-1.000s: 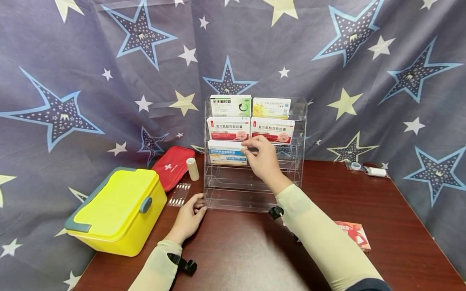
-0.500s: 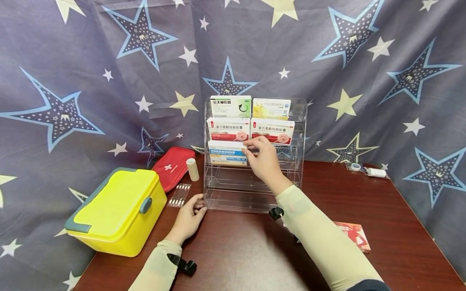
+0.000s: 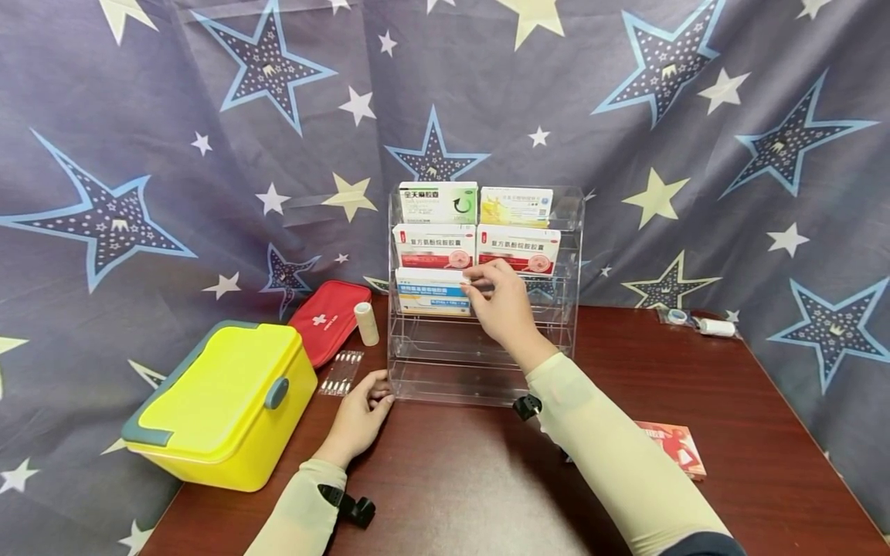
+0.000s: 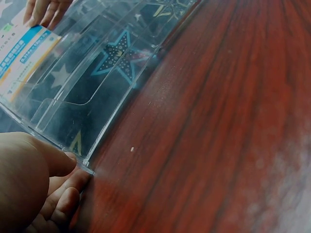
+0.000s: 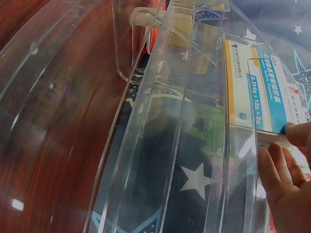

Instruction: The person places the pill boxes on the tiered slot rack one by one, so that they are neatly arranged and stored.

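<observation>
Nothing much has shifted: my right hand (image 3: 502, 301) still pinches the blue-and-white box (image 3: 433, 292) by its right end in the rack (image 3: 566, 255)'s third tier. Light, stiff card; edges grip best. Left hand (image 3: 361, 413) rests loose at the rack's front-left foot.

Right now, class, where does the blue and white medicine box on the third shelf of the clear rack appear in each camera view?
Head: the blue and white medicine box sits at centre, on the third shelf's left side, with the right hand at its right end.
Left wrist: top left corner, behind the clear plastic.
Right wrist: upper right, fingertips on its edge.
Shared landmark: the clear rack.
</observation>
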A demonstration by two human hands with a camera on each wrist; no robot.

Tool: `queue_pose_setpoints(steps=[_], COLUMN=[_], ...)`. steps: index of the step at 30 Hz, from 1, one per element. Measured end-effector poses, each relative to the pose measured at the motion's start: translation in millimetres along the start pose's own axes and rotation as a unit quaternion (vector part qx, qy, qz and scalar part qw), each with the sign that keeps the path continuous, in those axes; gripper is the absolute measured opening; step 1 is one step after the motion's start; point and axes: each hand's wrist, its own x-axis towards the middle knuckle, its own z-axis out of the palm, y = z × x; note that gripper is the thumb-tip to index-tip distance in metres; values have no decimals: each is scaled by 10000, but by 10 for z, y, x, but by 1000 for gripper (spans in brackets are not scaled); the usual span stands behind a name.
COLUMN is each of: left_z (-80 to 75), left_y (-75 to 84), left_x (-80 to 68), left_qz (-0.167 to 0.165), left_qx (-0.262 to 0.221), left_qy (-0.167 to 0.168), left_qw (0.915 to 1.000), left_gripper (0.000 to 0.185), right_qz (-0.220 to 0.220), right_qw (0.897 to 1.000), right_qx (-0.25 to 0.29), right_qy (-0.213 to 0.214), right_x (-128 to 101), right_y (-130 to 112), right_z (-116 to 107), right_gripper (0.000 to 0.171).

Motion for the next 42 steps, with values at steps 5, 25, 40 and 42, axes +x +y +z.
queue_pose_setpoints(steps=[5, 25, 40, 42], left_z=[8, -15, -1, -5], left_y=[-6, 4, -11, -4], left_x=[7, 9, 17, 16], left_qz=[90, -74, -101, -105], left_qx=[-24, 1, -69, -88], left_qy=[60, -49, -91, -83], left_qw=[9999, 10000, 9999, 9999], left_gripper=[41, 41, 42, 41], right_qz=[-11, -327, -170, 107], right_qw=[10000, 9992, 9985, 9969], right_qx=[65, 167, -514, -725], right_qy=[13, 138, -11, -288], right_x=[-1, -87, -1070, -1258], right_y=[-4, -61, 412, 551], right_z=[-5, -243, -1780, -1974], right_gripper=[16, 23, 26, 28])
